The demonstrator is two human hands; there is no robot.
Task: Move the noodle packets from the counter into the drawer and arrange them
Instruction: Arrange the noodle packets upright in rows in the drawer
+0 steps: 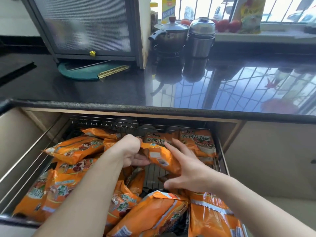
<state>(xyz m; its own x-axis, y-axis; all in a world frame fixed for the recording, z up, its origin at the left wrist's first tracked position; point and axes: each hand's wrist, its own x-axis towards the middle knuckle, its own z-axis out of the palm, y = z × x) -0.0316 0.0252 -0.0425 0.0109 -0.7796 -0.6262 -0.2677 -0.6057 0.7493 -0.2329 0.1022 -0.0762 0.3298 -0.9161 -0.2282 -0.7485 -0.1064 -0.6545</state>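
Counter (102, 89) bare of packets | drawer (222, 161): arranging step | left hand (131, 151) grips packet (160, 158), right hand (186, 170) spread, fingers touching it | next: seat it on bare rack.

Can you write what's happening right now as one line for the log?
stage: arranging in drawer | left hand: pinches noodle packet end | right hand: open, fingers spread against packet | counter: no packets visible

The left arm (89, 183) covers the packets (75, 148) beneath it, and the left grip (131, 151) hides one end of the held packet (161, 158). The bottom edge cuts the front packets (212, 218) and both forearms. Behind the ribbed cabinet door (85, 24) the contents are only blurs. The drawer's (222, 156) back lies in shadow under the table (102, 89).
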